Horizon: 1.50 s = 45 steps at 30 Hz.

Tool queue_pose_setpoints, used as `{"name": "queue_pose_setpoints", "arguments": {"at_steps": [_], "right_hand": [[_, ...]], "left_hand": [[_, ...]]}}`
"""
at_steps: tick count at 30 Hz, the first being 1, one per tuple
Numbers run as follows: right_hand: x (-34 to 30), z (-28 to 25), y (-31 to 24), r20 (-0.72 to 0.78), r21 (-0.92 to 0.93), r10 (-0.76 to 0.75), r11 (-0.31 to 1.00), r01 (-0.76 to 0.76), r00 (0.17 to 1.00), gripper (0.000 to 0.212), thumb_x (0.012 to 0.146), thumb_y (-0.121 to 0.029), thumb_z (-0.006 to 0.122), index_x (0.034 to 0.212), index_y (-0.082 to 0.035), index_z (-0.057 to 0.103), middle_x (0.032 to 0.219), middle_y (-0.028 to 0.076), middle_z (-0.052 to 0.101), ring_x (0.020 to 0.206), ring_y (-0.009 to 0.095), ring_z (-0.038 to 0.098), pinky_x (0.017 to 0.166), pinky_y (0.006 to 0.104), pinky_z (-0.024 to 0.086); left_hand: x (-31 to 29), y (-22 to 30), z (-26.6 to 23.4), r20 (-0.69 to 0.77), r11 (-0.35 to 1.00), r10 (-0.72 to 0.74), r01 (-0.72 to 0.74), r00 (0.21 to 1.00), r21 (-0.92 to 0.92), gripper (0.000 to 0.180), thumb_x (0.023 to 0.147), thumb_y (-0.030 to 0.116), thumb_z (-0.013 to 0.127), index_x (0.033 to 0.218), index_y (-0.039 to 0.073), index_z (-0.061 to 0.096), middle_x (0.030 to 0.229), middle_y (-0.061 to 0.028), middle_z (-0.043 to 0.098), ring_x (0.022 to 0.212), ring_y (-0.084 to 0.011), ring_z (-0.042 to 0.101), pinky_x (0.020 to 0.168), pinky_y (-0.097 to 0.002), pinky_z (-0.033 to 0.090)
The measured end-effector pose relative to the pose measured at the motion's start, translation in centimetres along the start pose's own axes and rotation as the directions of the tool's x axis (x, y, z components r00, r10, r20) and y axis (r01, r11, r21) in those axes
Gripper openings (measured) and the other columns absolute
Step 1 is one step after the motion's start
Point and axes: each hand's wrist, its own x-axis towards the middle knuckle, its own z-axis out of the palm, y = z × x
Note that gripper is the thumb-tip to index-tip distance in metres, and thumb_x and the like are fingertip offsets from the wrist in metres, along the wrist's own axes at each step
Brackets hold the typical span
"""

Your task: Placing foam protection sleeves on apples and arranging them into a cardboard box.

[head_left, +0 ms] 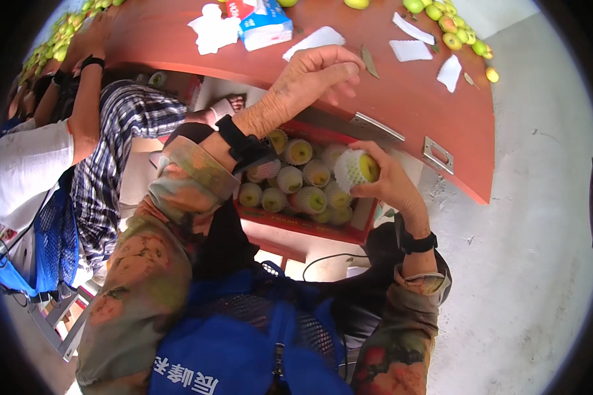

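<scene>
My right hand [392, 181] is closed round a yellow-green apple [369, 168] that sits in a white foam net sleeve [350, 169]. It holds the apple over the right side of a red cardboard box [303, 227]. Several more apples in foam sleeves [290, 179] fill that box below. Above the table's near edge, my left hand [319, 72] is loosely curled with its fingers apart, and nothing shows in it. A dry leaf [369, 62] lies on the table just beyond its fingertips.
Flat white foam sleeves [412, 51] are scattered on the reddish table [402, 99]. A tissue pack [265, 26] and crumpled white tissue [215, 29] lie at the far side. Loose apples [449, 24] cluster at the far right. Another person [36, 155] sits at my left.
</scene>
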Motion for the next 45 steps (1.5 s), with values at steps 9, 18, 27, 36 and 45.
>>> {"name": "queue_pose_setpoints", "arguments": {"at_steps": [9, 18, 27, 36, 45], "right_hand": [[2.3, 8.4, 5.0, 0.002, -0.296, -0.217, 0.932, 0.208, 0.976, 0.071, 0.059, -0.01, 0.078, 0.124, -0.011, 0.051, 0.119, 0.017, 0.053, 0.112, 0.034, 0.052, 0.097, 0.0389, 0.043], [5.8, 16.0, 5.1, 0.202, -0.419, -0.132, 0.884, 0.207, 0.97, 0.07, 0.059, -0.009, 0.079, 0.124, -0.011, 0.051, 0.121, 0.017, 0.05, 0.117, 0.036, 0.048, 0.099, 0.0401, 0.042], [8.5, 21.0, 6.4, 0.368, -0.52, -0.09, 0.805, 0.285, 0.925, 0.072, 0.059, -0.005, 0.078, 0.126, -0.01, 0.052, 0.126, 0.018, 0.05, 0.116, 0.038, 0.05, 0.097, 0.0424, 0.046], [5.1, 15.7, 7.0, 0.234, -0.504, 0.066, 0.861, 0.063, 0.97, 0.074, 0.06, -0.005, 0.078, 0.128, -0.01, 0.051, 0.119, 0.018, 0.051, 0.113, 0.038, 0.052, 0.095, 0.0425, 0.048], [4.9, 17.4, 7.1, 0.318, -0.498, -0.003, 0.851, 0.169, 0.948, 0.07, 0.061, -0.005, 0.075, 0.127, -0.011, 0.051, 0.119, 0.02, 0.052, 0.111, 0.041, 0.053, 0.091, 0.045, 0.049]], "left_hand": [[-1.3, 0.1, -1.0, -0.061, 0.996, -0.002, -0.003, 0.998, -0.084, 0.025, 0.096, 0.025, 0.057, 0.11, 0.005, 0.065, 0.091, -0.0025, 0.066, 0.079, -0.0087, 0.065, 0.06, -0.0206, 0.052], [-2.0, 2.0, -2.3, -0.044, 0.996, -0.049, 0.046, 0.998, -0.077, 0.025, 0.094, 0.025, 0.059, 0.108, 0.005, 0.064, 0.087, -0.0012, 0.065, 0.076, -0.0094, 0.066, 0.058, -0.0202, 0.051], [-3.0, 1.5, -4.3, -0.089, 0.992, -0.09, 0.081, 0.992, -0.096, 0.019, 0.092, 0.022, 0.06, 0.102, 0.006, 0.065, 0.087, -0.0001, 0.065, 0.077, -0.0083, 0.066, 0.056, -0.0207, 0.049], [-8.0, -5.3, -2.4, 0.21, 0.365, -0.478, -0.024, 0.853, 0.931, 0.014, 0.077, 0.012, 0.056, 0.08, 0.005, 0.068, 0.081, -0.0211, 0.067, 0.083, -0.0356, 0.067, 0.072, -0.0455, 0.053], [-16.4, -20.6, -3.6, 0.159, 0.159, -0.443, -0.097, 0.882, 0.982, 0.035, 0.075, 0.011, 0.062, 0.107, 0.0, 0.057, 0.104, -0.0209, 0.061, 0.099, -0.0348, 0.062, 0.076, -0.0464, 0.052]]}}
